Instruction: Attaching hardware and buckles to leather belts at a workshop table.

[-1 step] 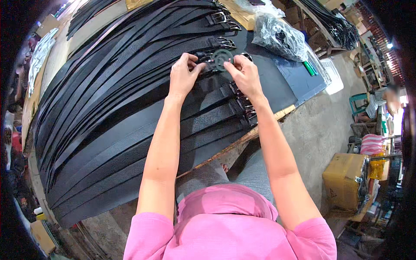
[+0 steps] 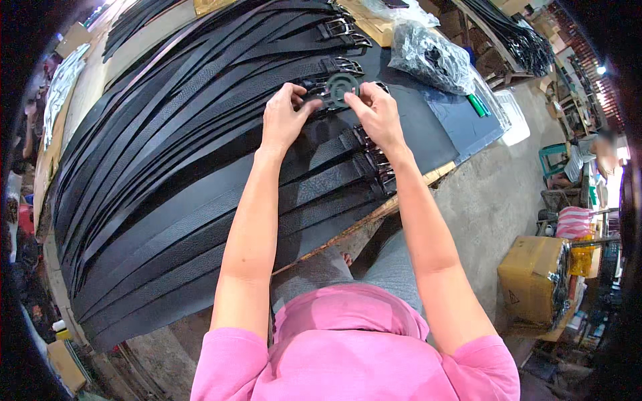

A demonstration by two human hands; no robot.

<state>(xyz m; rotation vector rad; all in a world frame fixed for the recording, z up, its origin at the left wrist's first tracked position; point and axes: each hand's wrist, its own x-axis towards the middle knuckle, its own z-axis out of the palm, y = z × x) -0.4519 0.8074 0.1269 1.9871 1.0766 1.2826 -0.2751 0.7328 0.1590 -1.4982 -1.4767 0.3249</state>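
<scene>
Many black leather belts (image 2: 167,134) lie lengthwise across the table, their metal buckles (image 2: 349,65) at the right end. Over one belt's buckle end, my two hands work close together. My left hand (image 2: 286,115) is closed, thumb and fingers pinching at the black strap beside the buckle. Opposite it, my right hand (image 2: 380,117) has thumb and forefinger closed at the buckle's edge. A round grey-green spiral-like shape (image 2: 343,90) shows between the fingertips and covers part of the buckle; I cannot tell what it is. More belt buckles (image 2: 378,164) lie just below my right hand.
At the back right sit a clear plastic bag (image 2: 431,59) of dark pieces and a green cylindrical object (image 2: 479,105). The table's wooden edge (image 2: 361,222) runs in front of me. A taped cardboard box (image 2: 531,281) stands at the right, with a person (image 2: 582,160) farther back.
My left hand has shifted very slightly, its thumb a little nearer the buckle. The belts and my right hand look the same.
</scene>
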